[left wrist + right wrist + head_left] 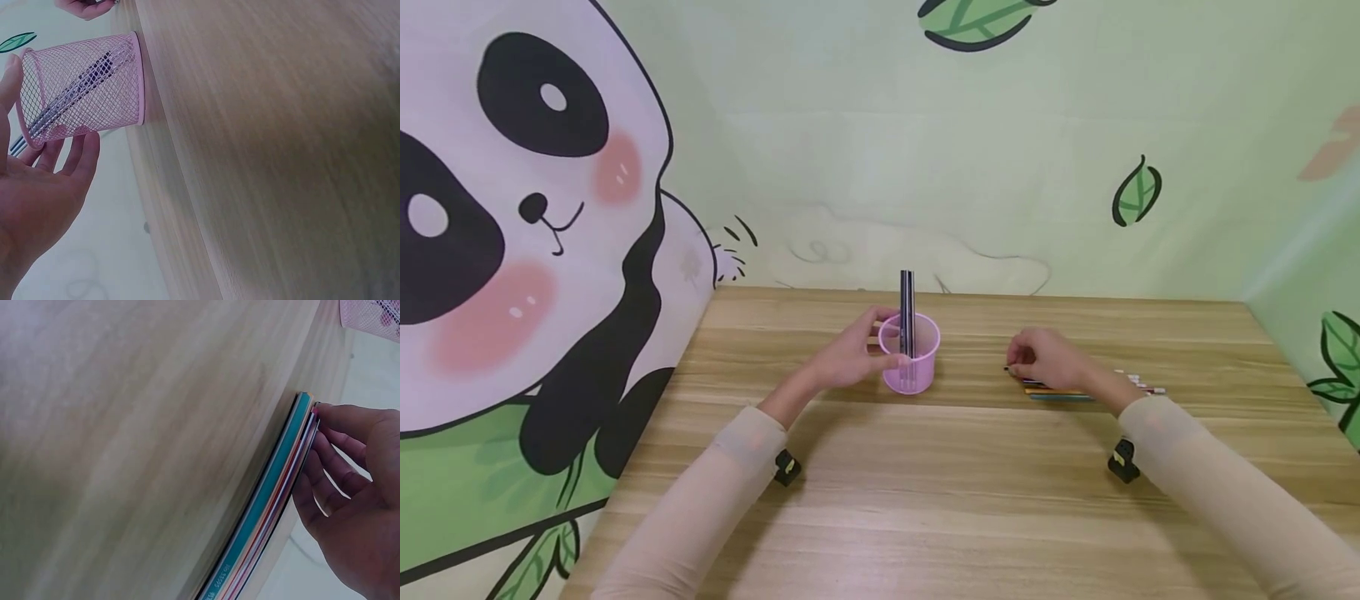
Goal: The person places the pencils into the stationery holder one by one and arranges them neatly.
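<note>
Gripping pink mesh cup (927,375) in left hand (852,357), with fingers (90,150) bent round its left side and thumb over the near rim; spread about as wide as the cup. Standing upright on bench (925,508), near centre in head view. Visible inside cup: a few dark sticks (906,293), poking well above the rim, slanted behind the mesh in left wrist view; hard to count.

Pinching end of dark pencil (1007,368) between thumb and fingertips of right hand (1048,357), almost closed; cannot tell if lifted off bench. Lying close beside it, partly under right hand and wrist: row of pencils (262,494), in teal, orange and reddish tones, packed close together, with pale ends showing past the wrist.

Wearing beige sleeves (715,483), with small black devices (786,468) near the cuffs. Behind bench: pale green wall (850,125) with panda print (572,192).
</note>
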A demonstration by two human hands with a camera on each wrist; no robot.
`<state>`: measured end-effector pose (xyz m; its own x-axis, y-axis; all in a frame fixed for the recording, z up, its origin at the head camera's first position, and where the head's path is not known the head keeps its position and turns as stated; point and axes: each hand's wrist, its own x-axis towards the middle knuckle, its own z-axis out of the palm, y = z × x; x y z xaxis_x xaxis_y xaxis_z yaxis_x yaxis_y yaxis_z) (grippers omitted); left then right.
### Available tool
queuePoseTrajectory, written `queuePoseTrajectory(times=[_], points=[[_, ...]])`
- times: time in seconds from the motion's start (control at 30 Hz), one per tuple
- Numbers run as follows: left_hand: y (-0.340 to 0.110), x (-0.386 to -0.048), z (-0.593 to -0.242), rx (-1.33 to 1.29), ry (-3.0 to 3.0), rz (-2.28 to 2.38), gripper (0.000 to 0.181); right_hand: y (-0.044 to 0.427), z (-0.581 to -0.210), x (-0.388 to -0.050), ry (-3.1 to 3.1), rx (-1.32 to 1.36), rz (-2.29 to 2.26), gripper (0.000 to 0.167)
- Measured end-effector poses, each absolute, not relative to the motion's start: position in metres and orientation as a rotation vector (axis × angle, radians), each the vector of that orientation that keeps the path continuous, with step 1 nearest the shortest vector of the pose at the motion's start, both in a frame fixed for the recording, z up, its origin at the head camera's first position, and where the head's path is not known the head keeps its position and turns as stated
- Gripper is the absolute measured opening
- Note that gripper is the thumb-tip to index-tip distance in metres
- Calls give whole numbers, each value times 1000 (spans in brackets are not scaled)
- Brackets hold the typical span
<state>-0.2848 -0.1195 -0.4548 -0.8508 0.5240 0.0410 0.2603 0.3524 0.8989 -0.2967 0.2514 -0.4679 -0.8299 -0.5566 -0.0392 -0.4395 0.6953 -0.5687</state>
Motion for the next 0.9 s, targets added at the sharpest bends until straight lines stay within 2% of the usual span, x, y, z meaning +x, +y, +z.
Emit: queuePoseTrajectory(times=[0.6, 0.9], points=[[-118, -286, -453, 717, 2370, 1480, 75, 247, -467, -299, 2717, -819, -768, 5], [-119, -285, -454, 713, 2377, 1479, 76, 245, -450, -311, 2765, -821, -886, 4]])
